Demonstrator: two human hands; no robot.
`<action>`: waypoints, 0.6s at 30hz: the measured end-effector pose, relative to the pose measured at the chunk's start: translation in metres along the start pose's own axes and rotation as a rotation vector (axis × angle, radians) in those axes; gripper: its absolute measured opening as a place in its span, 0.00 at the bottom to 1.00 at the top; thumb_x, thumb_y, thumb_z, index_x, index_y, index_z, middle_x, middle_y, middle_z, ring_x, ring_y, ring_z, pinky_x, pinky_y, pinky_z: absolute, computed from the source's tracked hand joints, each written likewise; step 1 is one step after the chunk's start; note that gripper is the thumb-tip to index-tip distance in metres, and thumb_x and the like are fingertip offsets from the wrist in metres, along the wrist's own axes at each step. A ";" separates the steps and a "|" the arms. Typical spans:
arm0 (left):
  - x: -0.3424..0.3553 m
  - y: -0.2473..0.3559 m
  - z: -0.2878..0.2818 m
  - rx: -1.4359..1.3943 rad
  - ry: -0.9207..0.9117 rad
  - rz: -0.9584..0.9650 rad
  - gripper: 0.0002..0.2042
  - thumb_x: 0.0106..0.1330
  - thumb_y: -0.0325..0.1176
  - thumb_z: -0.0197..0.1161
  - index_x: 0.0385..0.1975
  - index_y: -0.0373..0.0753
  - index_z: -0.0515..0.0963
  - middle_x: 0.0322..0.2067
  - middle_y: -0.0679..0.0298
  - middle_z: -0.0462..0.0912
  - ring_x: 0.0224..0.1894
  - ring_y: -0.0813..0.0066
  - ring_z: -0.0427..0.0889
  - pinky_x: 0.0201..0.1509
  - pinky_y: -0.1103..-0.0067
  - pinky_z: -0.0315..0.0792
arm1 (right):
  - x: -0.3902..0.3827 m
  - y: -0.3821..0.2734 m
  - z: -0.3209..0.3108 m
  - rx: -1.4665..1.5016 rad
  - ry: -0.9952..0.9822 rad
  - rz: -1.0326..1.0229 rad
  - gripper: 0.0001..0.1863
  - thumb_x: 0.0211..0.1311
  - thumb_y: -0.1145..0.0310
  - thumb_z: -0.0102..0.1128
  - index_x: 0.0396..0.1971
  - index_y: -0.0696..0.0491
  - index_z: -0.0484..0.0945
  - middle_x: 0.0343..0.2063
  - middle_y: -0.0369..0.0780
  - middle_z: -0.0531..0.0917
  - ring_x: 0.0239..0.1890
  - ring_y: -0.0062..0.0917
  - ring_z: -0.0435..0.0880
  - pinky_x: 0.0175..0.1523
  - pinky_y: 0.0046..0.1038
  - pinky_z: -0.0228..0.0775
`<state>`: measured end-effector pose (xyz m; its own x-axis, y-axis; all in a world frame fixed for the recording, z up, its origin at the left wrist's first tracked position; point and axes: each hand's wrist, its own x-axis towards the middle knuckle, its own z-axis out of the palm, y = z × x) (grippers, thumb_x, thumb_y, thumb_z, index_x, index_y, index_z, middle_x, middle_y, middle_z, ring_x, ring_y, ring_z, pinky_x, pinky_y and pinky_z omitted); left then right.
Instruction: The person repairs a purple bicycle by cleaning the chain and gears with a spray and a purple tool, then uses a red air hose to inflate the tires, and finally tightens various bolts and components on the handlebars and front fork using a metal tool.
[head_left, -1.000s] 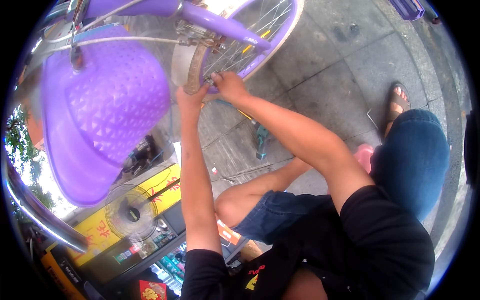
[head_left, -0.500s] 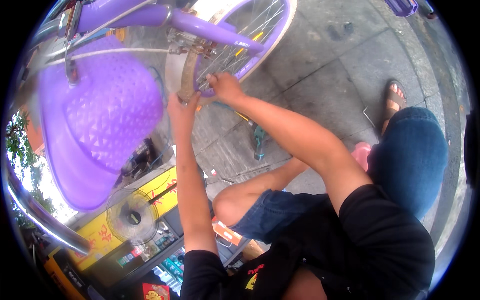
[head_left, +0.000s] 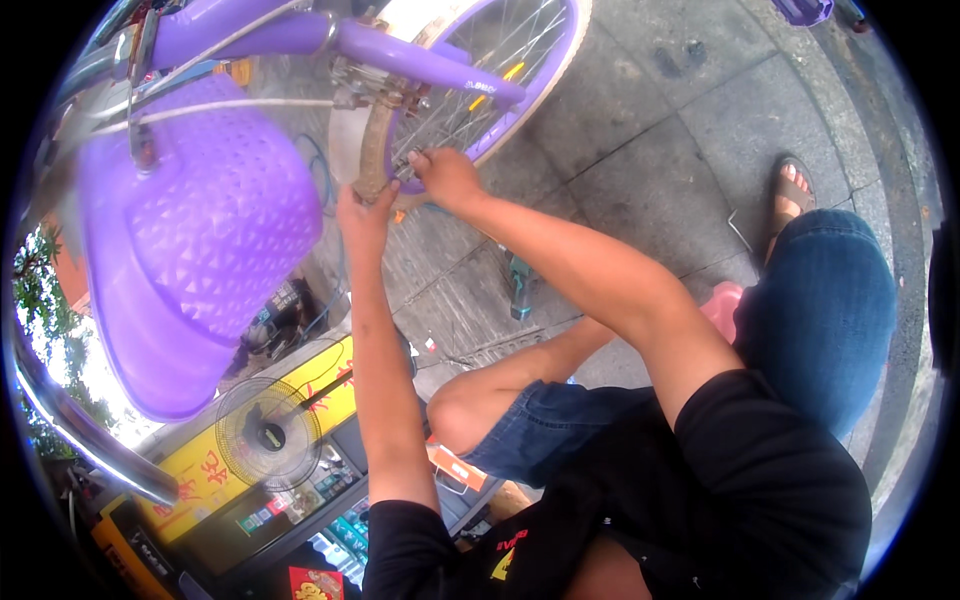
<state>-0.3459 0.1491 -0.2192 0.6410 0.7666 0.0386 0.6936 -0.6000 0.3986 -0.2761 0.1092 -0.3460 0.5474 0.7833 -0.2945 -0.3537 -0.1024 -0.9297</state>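
A purple bicycle wheel (head_left: 575, 45) with a pale, dirty tyre (head_left: 375, 150) and thin spokes is at the top centre, held in a purple fork (head_left: 430, 60). My left hand (head_left: 363, 215) grips the tyre at its lowest part, thumb toward the rim. Just right of it, my right hand (head_left: 447, 180) is closed at the inner side of the rim, its thumb and fingertips pinched by a small part among the spokes. What exactly they pinch is too small to make out. Brake parts (head_left: 385, 85) sit above both hands.
A purple basket (head_left: 215, 210) fills the left. Beneath it stand a fan (head_left: 268, 436) and a yellow-fronted counter (head_left: 335, 365) with goods. On the paving lie a green-and-black power tool (head_left: 519, 285) and a bent metal rod (head_left: 739, 230). A pink stool (head_left: 722, 308) is by my leg.
My right fingertips have shifted slightly down and left along the rim. My left hand keeps its place on the tyre. The basket appears a little further left.
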 end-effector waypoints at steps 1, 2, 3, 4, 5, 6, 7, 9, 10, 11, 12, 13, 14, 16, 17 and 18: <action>0.001 0.000 0.001 -0.007 -0.002 0.001 0.18 0.52 0.31 0.71 0.39 0.29 0.74 0.35 0.57 0.81 0.38 0.74 0.78 0.42 0.77 0.71 | -0.001 0.000 0.002 0.001 0.055 -0.025 0.20 0.62 0.53 0.48 0.30 0.55 0.80 0.30 0.50 0.81 0.37 0.47 0.79 0.42 0.45 0.68; 0.002 -0.002 0.002 -0.013 -0.002 -0.001 0.18 0.52 0.31 0.71 0.39 0.29 0.74 0.35 0.57 0.81 0.38 0.74 0.78 0.42 0.77 0.70 | -0.003 -0.001 0.004 0.002 0.108 -0.051 0.20 0.62 0.54 0.48 0.28 0.56 0.80 0.28 0.50 0.81 0.35 0.48 0.79 0.40 0.44 0.68; 0.003 -0.004 0.002 -0.020 -0.003 -0.002 0.18 0.52 0.31 0.71 0.39 0.29 0.74 0.35 0.57 0.81 0.38 0.74 0.78 0.43 0.77 0.70 | -0.005 -0.002 0.006 0.003 0.162 -0.076 0.21 0.62 0.54 0.48 0.25 0.57 0.79 0.25 0.51 0.80 0.32 0.48 0.79 0.38 0.44 0.67; 0.003 -0.006 0.001 -0.015 -0.005 -0.004 0.18 0.53 0.31 0.71 0.39 0.29 0.74 0.35 0.57 0.81 0.37 0.74 0.78 0.43 0.76 0.70 | -0.007 -0.003 0.006 0.007 0.164 -0.084 0.20 0.62 0.54 0.49 0.25 0.57 0.79 0.25 0.51 0.80 0.32 0.48 0.79 0.38 0.44 0.67; 0.003 -0.007 0.002 -0.013 -0.007 -0.006 0.18 0.53 0.32 0.71 0.39 0.29 0.74 0.35 0.57 0.81 0.37 0.74 0.78 0.42 0.76 0.70 | -0.008 -0.004 0.005 0.008 0.167 -0.092 0.20 0.62 0.55 0.49 0.25 0.57 0.79 0.25 0.51 0.80 0.33 0.48 0.78 0.38 0.45 0.67; 0.003 -0.009 0.002 -0.012 -0.009 -0.009 0.18 0.53 0.32 0.71 0.39 0.29 0.74 0.34 0.57 0.81 0.37 0.73 0.78 0.42 0.76 0.70 | -0.009 -0.005 0.004 0.009 0.170 -0.100 0.20 0.62 0.55 0.49 0.25 0.57 0.79 0.25 0.51 0.80 0.33 0.48 0.78 0.38 0.45 0.67; 0.002 -0.011 0.002 -0.009 -0.003 -0.010 0.18 0.53 0.32 0.71 0.39 0.29 0.74 0.34 0.57 0.81 0.37 0.73 0.78 0.42 0.76 0.70 | -0.010 -0.006 0.003 -0.001 0.142 -0.084 0.20 0.62 0.55 0.49 0.26 0.57 0.79 0.27 0.51 0.80 0.34 0.48 0.78 0.39 0.45 0.67; 0.003 -0.013 0.003 -0.003 0.011 -0.007 0.18 0.53 0.32 0.71 0.39 0.29 0.74 0.34 0.58 0.81 0.37 0.73 0.78 0.42 0.76 0.70 | -0.010 -0.009 0.001 -0.021 0.086 -0.057 0.19 0.61 0.55 0.49 0.28 0.57 0.80 0.30 0.50 0.81 0.36 0.48 0.79 0.42 0.45 0.68; 0.003 -0.014 0.003 -0.012 0.013 -0.010 0.18 0.52 0.32 0.71 0.39 0.29 0.74 0.34 0.57 0.81 0.36 0.73 0.78 0.42 0.76 0.70 | -0.010 -0.010 0.000 -0.004 0.084 -0.060 0.19 0.61 0.55 0.49 0.27 0.57 0.80 0.30 0.51 0.81 0.36 0.48 0.79 0.42 0.45 0.68; 0.003 -0.014 0.004 -0.022 0.014 -0.013 0.18 0.52 0.32 0.71 0.39 0.29 0.74 0.34 0.57 0.81 0.36 0.73 0.78 0.42 0.76 0.70 | -0.009 -0.010 -0.001 0.013 0.082 -0.062 0.19 0.61 0.55 0.49 0.27 0.57 0.80 0.29 0.51 0.81 0.36 0.48 0.79 0.42 0.45 0.68; 0.004 -0.014 0.005 -0.033 0.015 -0.017 0.18 0.52 0.32 0.71 0.38 0.29 0.74 0.34 0.57 0.81 0.36 0.73 0.78 0.42 0.76 0.70 | -0.009 -0.009 -0.002 0.029 0.081 -0.064 0.19 0.61 0.55 0.50 0.27 0.57 0.80 0.28 0.51 0.81 0.35 0.48 0.79 0.41 0.45 0.68; 0.004 -0.015 0.006 -0.042 0.017 -0.007 0.18 0.52 0.32 0.71 0.38 0.29 0.74 0.34 0.57 0.81 0.36 0.73 0.78 0.42 0.76 0.70 | -0.008 -0.009 -0.002 0.021 0.084 -0.060 0.19 0.61 0.55 0.50 0.27 0.57 0.80 0.28 0.51 0.81 0.35 0.48 0.79 0.41 0.45 0.68; 0.005 -0.016 0.006 -0.047 0.020 0.003 0.18 0.52 0.32 0.71 0.38 0.29 0.74 0.34 0.57 0.81 0.36 0.73 0.78 0.42 0.76 0.70 | -0.009 -0.010 -0.001 0.017 0.084 -0.057 0.20 0.61 0.55 0.49 0.27 0.57 0.80 0.28 0.51 0.80 0.35 0.48 0.79 0.41 0.45 0.68; 0.004 -0.019 0.005 -0.059 0.023 0.008 0.18 0.52 0.32 0.71 0.38 0.29 0.74 0.34 0.57 0.81 0.36 0.73 0.78 0.42 0.76 0.71 | -0.009 -0.010 -0.001 0.017 0.080 -0.050 0.20 0.61 0.55 0.49 0.27 0.58 0.79 0.27 0.52 0.80 0.35 0.49 0.79 0.41 0.45 0.68; 0.004 -0.018 0.005 -0.067 0.022 0.005 0.18 0.52 0.32 0.71 0.38 0.29 0.74 0.34 0.57 0.81 0.36 0.73 0.78 0.42 0.76 0.71 | -0.009 -0.010 -0.001 0.019 0.078 -0.047 0.20 0.61 0.55 0.49 0.27 0.58 0.79 0.27 0.52 0.80 0.35 0.49 0.79 0.41 0.45 0.68; 0.004 -0.016 0.006 -0.075 0.020 0.003 0.18 0.52 0.33 0.71 0.38 0.29 0.74 0.34 0.57 0.81 0.36 0.73 0.78 0.42 0.76 0.71 | -0.009 -0.011 -0.002 0.022 0.075 -0.045 0.20 0.61 0.55 0.49 0.27 0.58 0.79 0.27 0.52 0.80 0.35 0.49 0.79 0.41 0.46 0.68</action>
<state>-0.3527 0.1608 -0.2309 0.6358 0.7696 0.0585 0.6643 -0.5842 0.4663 -0.2754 0.1022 -0.3342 0.6184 0.7383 -0.2693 -0.3440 -0.0539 -0.9374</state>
